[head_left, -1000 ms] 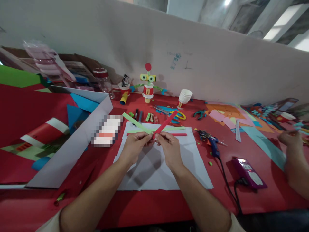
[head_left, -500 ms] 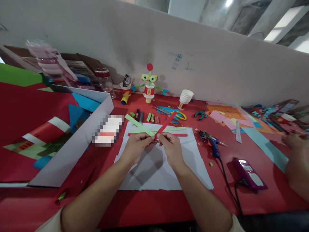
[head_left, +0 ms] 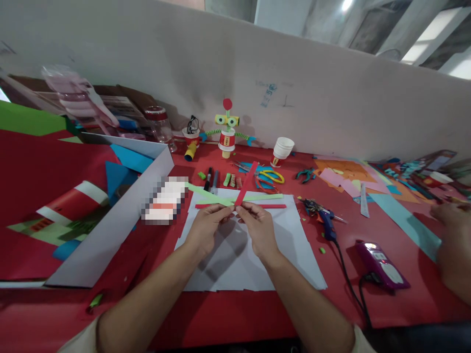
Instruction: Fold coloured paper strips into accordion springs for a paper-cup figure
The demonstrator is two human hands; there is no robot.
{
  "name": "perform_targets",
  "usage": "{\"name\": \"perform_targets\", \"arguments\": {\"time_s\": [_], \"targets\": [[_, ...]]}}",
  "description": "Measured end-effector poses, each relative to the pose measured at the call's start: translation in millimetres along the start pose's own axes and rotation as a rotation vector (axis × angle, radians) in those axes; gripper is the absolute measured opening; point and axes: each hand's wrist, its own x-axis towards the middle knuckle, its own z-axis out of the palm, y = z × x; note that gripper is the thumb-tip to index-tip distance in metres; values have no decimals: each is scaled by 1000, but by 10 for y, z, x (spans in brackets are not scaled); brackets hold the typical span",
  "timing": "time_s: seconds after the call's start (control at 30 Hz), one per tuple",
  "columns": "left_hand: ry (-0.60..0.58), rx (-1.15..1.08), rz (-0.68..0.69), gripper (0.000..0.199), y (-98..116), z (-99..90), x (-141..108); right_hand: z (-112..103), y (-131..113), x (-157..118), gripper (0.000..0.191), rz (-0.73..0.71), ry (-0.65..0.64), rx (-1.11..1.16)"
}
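Between thumb and fingers, my left hand (head_left: 208,226) pinches the end of a light green paper strip (head_left: 209,195), which slants up to the left. My right hand (head_left: 258,226) grips the end of a red paper strip (head_left: 246,184) pointing up and slightly right. The two strips meet at my fingertips; how they are joined there is hidden. Just beyond my hands, another green strip (head_left: 267,197) and another red strip (head_left: 275,206) lie across a white paper sheet (head_left: 250,274). Folded paper springs (head_left: 231,180) sit behind the sheet.
A paper-cup robot figure (head_left: 227,139) and stacked cups (head_left: 282,149) stand near the wall. To the right lie a glue gun (head_left: 327,220), a purple device (head_left: 382,264) and another person's hand (head_left: 451,215). Scissors (head_left: 270,175) lie behind the sheet; a white box (head_left: 121,211) is at left.
The red strip in my right hand has swung more upright. The green strip in my left hand has tipped lower, its far end moving left and down.
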Motion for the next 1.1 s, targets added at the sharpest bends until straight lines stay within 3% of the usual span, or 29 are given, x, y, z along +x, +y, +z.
{"name": "perform_targets", "arguments": {"time_s": [0.1, 0.2, 0.37, 0.5, 0.8, 1.1], "targets": [[36, 20, -1, 16, 5, 23, -24, 1, 21, 10, 15, -21, 2, 31], [-19, -9, -13, 13, 15, 17, -18, -17, -13, 30, 13, -10, 22, 53], [-94, -186, -164, 13, 19, -50, 61, -45, -120, 47, 14, 71, -14, 119], [-74, -227, -210, 13, 23, -73, 86, -51, -117, 39, 13, 80, -42, 93], [-172, -77, -160, 20, 68, -86, 74, -96, -35, 42, 15, -55, -102, 41], [-61, -101, -10, 18, 27, -35, 75, -1, -16, 22, 24, -41, -125, 113]]}}
